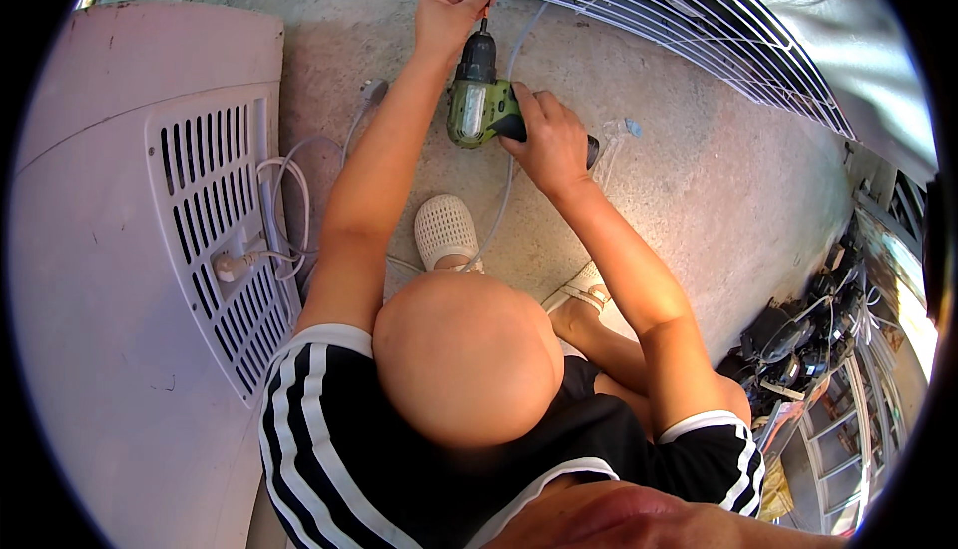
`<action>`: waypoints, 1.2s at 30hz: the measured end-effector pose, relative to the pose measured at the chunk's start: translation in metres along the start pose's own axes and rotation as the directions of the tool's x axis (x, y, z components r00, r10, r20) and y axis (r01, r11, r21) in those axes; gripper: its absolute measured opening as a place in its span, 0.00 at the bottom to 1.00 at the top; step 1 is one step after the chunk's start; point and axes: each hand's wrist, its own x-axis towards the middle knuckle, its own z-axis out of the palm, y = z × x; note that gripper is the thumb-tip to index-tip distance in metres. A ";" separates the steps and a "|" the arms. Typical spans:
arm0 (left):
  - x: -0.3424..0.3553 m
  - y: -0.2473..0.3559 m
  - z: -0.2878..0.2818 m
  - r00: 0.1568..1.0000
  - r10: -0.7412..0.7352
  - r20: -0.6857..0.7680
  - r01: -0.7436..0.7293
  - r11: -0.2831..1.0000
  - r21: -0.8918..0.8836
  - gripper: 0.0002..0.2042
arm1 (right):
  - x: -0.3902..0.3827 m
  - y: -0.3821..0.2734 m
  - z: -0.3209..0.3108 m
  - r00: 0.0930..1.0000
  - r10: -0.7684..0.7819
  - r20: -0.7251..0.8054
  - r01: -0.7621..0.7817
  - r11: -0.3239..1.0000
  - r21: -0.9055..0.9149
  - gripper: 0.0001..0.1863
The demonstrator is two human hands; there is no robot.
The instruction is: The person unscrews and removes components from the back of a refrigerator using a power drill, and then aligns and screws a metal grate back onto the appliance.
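Note:
My right hand (555, 142) is wrapped around the grip of a green and black cordless drill (477, 100), which points away from me. From its black chuck a thin bit reaches up to my left hand (451, 18). There the left thumb and fingers are pinched together at the bit's tip, beside the near left corner of a white wire grille (639, 20). What sits between those fingers is too small to make out. The grille covers a dark unit at the far right.
A pale appliance panel (90, 150) with a slotted vent (215, 210) and a plugged-in white cord (289, 185) stands at my left. A thin grey cable (507, 165) crosses the concrete floor (679, 190). Black parts (783, 334) and a metal rack (848, 439) are piled at right.

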 end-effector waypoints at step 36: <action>-0.181 -0.006 -0.011 0.985 -0.114 -0.126 0.158 0.890 0.428 0.32 | 0.004 -0.002 0.020 0.993 0.103 -0.062 -0.092 0.982 0.163 0.33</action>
